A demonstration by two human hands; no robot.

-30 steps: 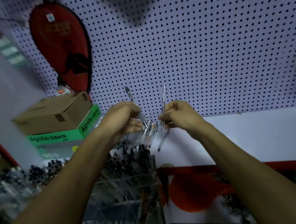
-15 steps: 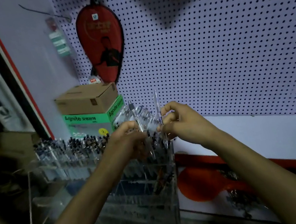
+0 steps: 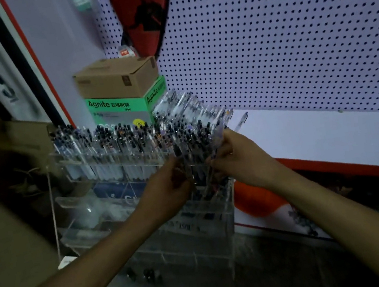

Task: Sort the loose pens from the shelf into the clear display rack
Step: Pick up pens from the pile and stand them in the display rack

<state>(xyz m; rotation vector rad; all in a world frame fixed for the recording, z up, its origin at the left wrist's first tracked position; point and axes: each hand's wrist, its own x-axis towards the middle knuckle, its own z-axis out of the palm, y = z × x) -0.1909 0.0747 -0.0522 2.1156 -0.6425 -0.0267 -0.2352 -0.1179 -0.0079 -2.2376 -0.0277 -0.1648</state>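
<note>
Display rack as landmark: pens stand in its upper tiers. Behind it, two stacked boxes (cardboard on top). Shelf to its right, one pen lying there. Pegboard behind the shelf.

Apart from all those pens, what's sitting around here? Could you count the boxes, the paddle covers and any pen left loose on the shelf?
Boxes: 2, a brown box stacked on a green box
Red paddle covers: 1, the cover hanging on the pegboard
Loose pens on the white shelf: 1, the pen
Total: 4
</note>
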